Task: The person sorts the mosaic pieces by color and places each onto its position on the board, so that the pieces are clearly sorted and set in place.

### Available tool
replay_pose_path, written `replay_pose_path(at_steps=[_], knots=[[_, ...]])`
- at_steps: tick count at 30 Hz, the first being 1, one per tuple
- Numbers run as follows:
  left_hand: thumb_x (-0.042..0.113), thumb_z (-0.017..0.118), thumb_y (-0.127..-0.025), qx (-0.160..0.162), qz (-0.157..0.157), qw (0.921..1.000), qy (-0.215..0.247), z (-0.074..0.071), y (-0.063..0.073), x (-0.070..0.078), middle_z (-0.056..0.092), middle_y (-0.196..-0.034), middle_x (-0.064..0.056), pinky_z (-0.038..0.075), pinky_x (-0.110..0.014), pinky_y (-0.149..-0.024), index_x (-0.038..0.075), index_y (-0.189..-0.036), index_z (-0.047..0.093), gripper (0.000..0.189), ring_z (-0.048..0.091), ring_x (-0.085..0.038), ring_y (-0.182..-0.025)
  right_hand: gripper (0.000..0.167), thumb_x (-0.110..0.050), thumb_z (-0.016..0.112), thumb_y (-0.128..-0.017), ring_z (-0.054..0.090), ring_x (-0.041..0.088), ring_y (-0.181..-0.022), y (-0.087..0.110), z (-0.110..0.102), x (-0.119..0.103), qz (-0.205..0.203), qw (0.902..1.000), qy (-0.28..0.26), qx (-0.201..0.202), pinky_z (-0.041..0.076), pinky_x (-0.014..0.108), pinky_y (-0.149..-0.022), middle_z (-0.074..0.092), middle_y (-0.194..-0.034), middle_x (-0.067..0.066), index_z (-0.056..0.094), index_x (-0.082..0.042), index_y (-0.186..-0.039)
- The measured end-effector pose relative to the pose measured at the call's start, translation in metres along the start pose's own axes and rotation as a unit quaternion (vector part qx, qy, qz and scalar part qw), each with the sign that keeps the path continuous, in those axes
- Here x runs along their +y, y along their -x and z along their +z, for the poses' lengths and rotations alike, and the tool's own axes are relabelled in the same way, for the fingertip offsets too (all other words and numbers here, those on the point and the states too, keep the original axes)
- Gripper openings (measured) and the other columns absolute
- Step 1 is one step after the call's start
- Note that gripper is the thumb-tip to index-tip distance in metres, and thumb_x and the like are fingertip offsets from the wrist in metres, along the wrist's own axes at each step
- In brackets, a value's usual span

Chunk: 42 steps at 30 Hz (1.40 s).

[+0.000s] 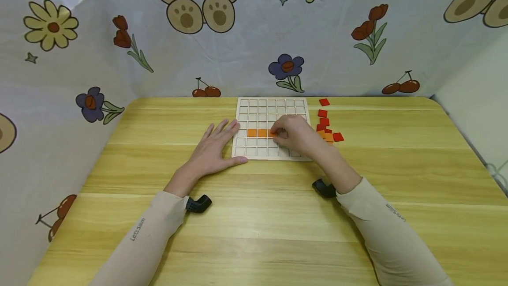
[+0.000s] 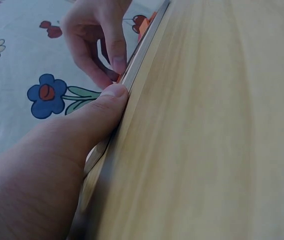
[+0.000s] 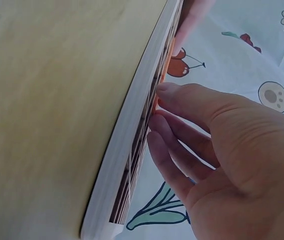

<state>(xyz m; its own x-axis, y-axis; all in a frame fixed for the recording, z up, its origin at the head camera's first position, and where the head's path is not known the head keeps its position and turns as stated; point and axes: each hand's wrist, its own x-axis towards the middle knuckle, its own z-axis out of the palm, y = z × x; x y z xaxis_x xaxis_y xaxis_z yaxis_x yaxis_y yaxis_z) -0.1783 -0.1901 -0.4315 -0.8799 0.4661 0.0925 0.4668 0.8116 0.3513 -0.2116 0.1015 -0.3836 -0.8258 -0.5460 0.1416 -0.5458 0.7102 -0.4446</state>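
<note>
A pale wooden grid board lies at the far side of the table. Two orange square tiles sit side by side in one of its rows. Just right of them, my right hand pinches another orange tile between thumb and fingertips, at the same row; the fingers cover part of it. In the right wrist view, the thumb and index finger of the right hand meet at the board. My left hand rests spread at the board's left edge, its thumb along the near left corner.
Red tiles and loose orange tiles lie scattered right of the board, some overlapping. Behind the table hangs a printed cloth. Black wrist devices show at both sleeves.
</note>
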Motion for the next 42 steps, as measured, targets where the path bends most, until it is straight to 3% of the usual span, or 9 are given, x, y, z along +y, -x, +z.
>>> replay_pose_path(at_steps=[10,16,23,30,37,42], knots=[[0.076,0.066,-0.089,0.002,0.003,1.0000,0.003,0.001,0.001,0.000,0.021,-0.177,0.001,0.002,-0.053,-0.135,0.018,-0.169,0.025,0.108,0.011,-0.027,-0.165,0.018,-0.007,0.079,-0.093,0.070,0.023,-0.094,0.005,-0.002,-0.002,-0.018,0.9997,0.006,-0.015,0.062,0.037,-0.089,0.079,-0.107,0.007,0.081,-0.005,-0.111],[0.075,0.067,-0.089,0.003,0.006,1.0000,0.002,-0.001,0.001,0.001,0.021,-0.177,0.000,0.002,-0.054,-0.134,0.017,-0.169,0.025,0.107,0.012,-0.027,-0.165,0.017,-0.008,0.074,-0.096,0.070,0.023,-0.094,0.010,-0.008,0.002,0.004,1.0000,-0.004,0.000,0.063,0.038,-0.086,0.078,-0.105,0.007,0.080,-0.006,-0.112],[0.075,0.067,-0.089,0.000,0.005,1.0000,0.004,-0.001,0.000,0.001,0.021,-0.177,0.002,0.002,-0.054,-0.134,0.018,-0.169,0.025,0.107,0.012,-0.027,-0.165,0.019,-0.011,0.075,-0.096,0.069,0.026,-0.097,0.023,-0.021,0.020,0.042,0.9991,-0.012,-0.004,0.062,0.042,-0.087,0.077,-0.108,0.009,0.079,-0.006,-0.114],[0.074,0.068,-0.089,0.002,0.005,1.0000,0.005,-0.001,0.000,0.000,0.021,-0.177,0.001,0.002,-0.054,-0.134,0.017,-0.169,0.026,0.107,0.012,-0.026,-0.165,0.022,-0.006,0.074,-0.096,0.065,0.029,-0.095,0.044,-0.039,0.044,0.038,0.9992,-0.005,0.007,0.057,0.043,-0.084,0.076,-0.111,0.013,0.078,-0.004,-0.117],[0.075,0.066,-0.089,-0.006,-0.001,1.0000,0.007,-0.001,0.000,0.001,0.020,-0.177,0.001,0.001,-0.054,-0.134,0.018,-0.170,0.023,0.108,0.011,-0.027,-0.165,0.022,-0.007,0.080,-0.092,0.070,0.033,-0.104,0.064,-0.060,0.069,0.066,0.9973,-0.003,0.031,0.059,0.054,-0.096,0.077,-0.111,0.014,0.078,-0.003,-0.114],[0.074,0.067,-0.090,-0.006,-0.001,0.9999,0.009,-0.002,0.002,0.002,0.019,-0.177,0.001,0.001,-0.054,-0.134,0.018,-0.170,0.023,0.107,0.010,-0.027,-0.165,0.018,-0.008,0.083,-0.090,0.073,0.028,-0.096,0.070,-0.061,0.078,0.045,0.9978,0.016,0.046,0.063,0.051,-0.088,0.080,-0.101,0.010,0.081,-0.005,-0.107]])
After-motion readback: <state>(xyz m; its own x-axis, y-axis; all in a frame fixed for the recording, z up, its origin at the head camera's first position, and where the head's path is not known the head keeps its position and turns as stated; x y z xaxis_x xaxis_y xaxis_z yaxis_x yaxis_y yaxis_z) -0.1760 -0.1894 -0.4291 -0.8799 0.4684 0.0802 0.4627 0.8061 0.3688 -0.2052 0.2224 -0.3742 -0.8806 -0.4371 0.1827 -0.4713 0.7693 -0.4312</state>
